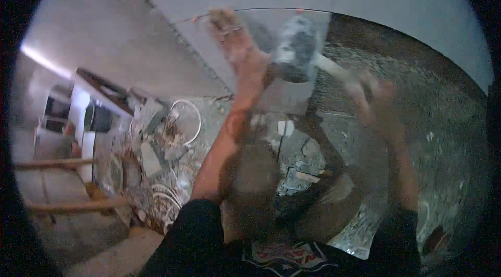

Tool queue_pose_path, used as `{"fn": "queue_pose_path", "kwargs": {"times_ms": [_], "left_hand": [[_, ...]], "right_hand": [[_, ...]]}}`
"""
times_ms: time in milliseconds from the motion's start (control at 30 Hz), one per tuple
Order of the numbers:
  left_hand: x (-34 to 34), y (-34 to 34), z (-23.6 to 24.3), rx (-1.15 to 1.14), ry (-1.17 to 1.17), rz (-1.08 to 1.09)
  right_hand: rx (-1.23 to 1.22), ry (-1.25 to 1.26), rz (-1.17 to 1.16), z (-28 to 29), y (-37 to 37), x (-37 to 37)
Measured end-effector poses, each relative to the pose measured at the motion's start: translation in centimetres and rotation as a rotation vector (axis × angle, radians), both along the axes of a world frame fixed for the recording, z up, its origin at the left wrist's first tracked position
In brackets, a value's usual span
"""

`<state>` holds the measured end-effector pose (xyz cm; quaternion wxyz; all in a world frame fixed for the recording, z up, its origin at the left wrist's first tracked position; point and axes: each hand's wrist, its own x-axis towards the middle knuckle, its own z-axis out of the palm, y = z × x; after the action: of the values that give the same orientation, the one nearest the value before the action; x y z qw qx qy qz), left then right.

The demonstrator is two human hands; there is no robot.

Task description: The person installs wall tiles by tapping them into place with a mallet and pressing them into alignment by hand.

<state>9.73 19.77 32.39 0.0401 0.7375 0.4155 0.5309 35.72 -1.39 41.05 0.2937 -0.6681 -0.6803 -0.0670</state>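
A pale tile [282,99] stands against the wall, with small orange pieces [299,10] along its upper edge. My left hand [242,55] is laid flat on its upper left part, fingers stretched out. Beside it, the large blurred grey-and-white head of a mallet [295,47] is over the tile. My right hand [373,99], smeared by motion, grips the mallet's pale handle [334,68] to the right of the head.
Rough bare mortar [407,78] lies right of the tile. Below are rubble [308,149], white hoses [197,115] and my bent legs [250,193]. At left are wooden rails [83,204] and leaning boards [102,89].
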Motion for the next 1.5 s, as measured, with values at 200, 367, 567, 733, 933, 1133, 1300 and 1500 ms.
{"fn": "queue_pose_path", "kwargs": {"times_ms": [200, 367, 567, 733, 933, 1133, 1300, 1500], "left_hand": [[-2.4, 0.0, 1.6, -0.073, 0.171, -0.003], [-3.3, -0.5, 0.1, -0.04, 0.263, -0.503], [-1.7, -0.3, -7.0, -0.422, -0.084, -0.346], [-2.3, -1.3, -4.4, -0.358, -0.034, -0.287], [-1.5, -3.2, 3.5, -0.133, 0.057, 0.035], [0.1, -2.9, 5.9, -0.058, -0.024, 0.076], [3.1, -2.8, 8.6, -0.034, 0.023, 0.116], [3.3, -2.4, 8.3, 0.062, 0.053, 0.124]], "right_hand": [[-0.095, 0.037, 0.106, 1.3, 2.3, -3.4], [-0.005, -0.066, 0.214, 1.5, 3.8, -3.3], [0.014, -0.103, 0.175, 2.0, 5.1, -3.8], [-0.087, -0.012, 0.16, 1.3, 5.6, -3.8], [-0.016, 0.009, 0.133, -3.8, 2.8, -4.0], [-0.064, 0.506, -0.186, -9.8, -4.4, -9.2], [-0.204, 1.14, -0.262, -12.3, -6.3, -10.2], [-0.095, 1.64, -0.087, -7.5, -2.7, -11.6]]}}
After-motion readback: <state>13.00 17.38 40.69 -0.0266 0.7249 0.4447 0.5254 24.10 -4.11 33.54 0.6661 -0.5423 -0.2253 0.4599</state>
